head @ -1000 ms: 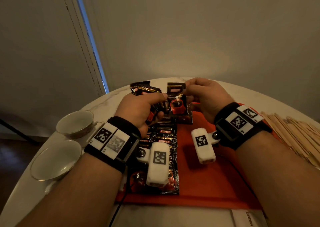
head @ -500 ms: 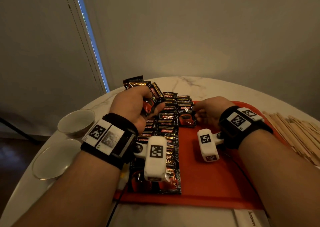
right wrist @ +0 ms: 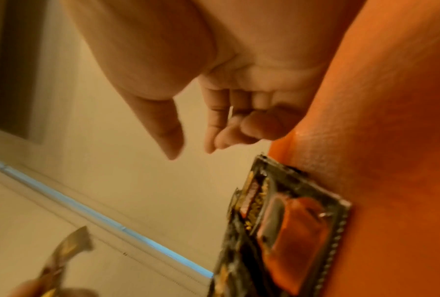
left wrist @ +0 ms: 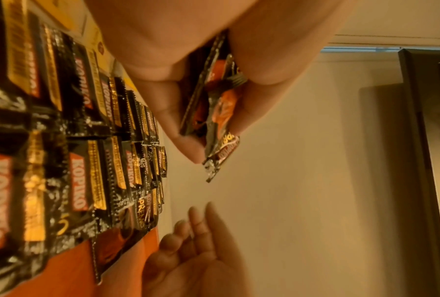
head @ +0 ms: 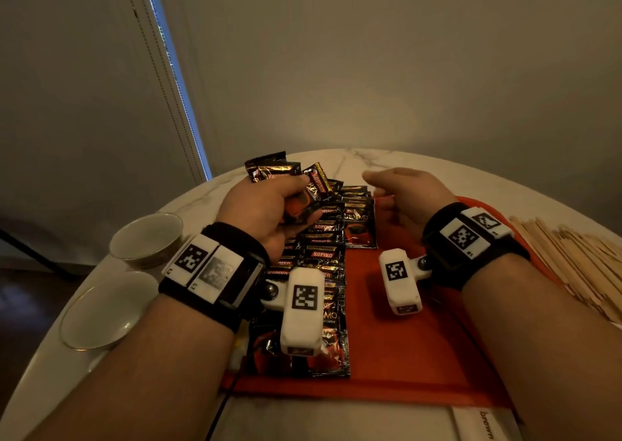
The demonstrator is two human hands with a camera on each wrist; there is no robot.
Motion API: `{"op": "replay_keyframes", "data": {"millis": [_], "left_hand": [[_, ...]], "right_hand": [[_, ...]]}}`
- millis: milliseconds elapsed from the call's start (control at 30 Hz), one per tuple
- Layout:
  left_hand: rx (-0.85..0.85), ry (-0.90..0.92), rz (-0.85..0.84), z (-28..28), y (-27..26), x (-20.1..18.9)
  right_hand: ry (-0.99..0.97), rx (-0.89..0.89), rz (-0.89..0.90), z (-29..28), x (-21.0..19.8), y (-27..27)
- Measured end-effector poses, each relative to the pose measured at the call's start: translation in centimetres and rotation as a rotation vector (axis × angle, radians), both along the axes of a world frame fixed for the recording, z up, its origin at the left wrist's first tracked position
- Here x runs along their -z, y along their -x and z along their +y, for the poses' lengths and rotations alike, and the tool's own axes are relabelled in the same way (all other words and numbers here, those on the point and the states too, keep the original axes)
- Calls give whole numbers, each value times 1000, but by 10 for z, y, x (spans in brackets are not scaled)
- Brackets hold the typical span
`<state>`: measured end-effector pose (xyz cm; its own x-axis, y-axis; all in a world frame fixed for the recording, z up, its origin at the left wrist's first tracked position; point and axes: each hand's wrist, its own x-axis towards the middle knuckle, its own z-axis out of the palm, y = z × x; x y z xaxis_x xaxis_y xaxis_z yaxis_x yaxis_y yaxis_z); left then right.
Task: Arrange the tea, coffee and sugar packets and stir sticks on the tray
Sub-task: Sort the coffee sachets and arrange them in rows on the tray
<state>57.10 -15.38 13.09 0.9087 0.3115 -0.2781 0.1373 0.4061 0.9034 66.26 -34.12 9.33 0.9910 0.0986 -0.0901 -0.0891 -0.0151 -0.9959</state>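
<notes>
Sitting unused at far left: two cups [head: 146, 240] on the table [head: 370, 159]. Gripping a small bundle of coffee packets [head: 304, 195], fingers and thumb clenched round it, left hand [head: 266, 211] now hovering above the overlapped row [head: 323, 258] on the orange tray [head: 420, 349]. Lying at the head of a second column since half a second ago: one packet [head: 359, 230]. Lifting clear of it, right hand [head: 400, 195] released, fingers loosely curled, holding nothing, presumably returning for the next packet. Waiting at far right, off the tray: stir sticks [head: 572, 258].

Home dining corner, round marble table [head: 353, 161], teacups [head: 146, 238], curtained window [head: 175, 70], plain wall
</notes>
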Motion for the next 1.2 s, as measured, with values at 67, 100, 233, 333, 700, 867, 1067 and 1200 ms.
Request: {"op": "replay_keyframes", "data": {"millis": [67, 100, 233, 333, 700, 867, 1067, 1200], "left_hand": [[17, -8, -34, -2, 1, 1], [32, -17, -50, -3, 1, 2], [84, -32, -80, -4, 1, 5], [149, -47, -96, -4, 1, 5], [97, -23, -87, -2, -2, 8], [56, 6, -59, 1, -3, 7], [16, 18, -29, 4, -5, 5], [9, 29, -25, 3, -4, 2]], "right_hand": [[-69, -163, -63, 4, -11, 10], [-88, -249, -77, 7, -15, 15], [-92, -361, -108, 15, -21, 24], [-145, -309, -80, 13, -17, 20], [-371, -288, -70, 11, -24, 18], [-352, -83, -27, 1, -24, 9], [-30, 101, 242, -10, -4, -4], [188, 70, 247, -9, 6, -9]]}}
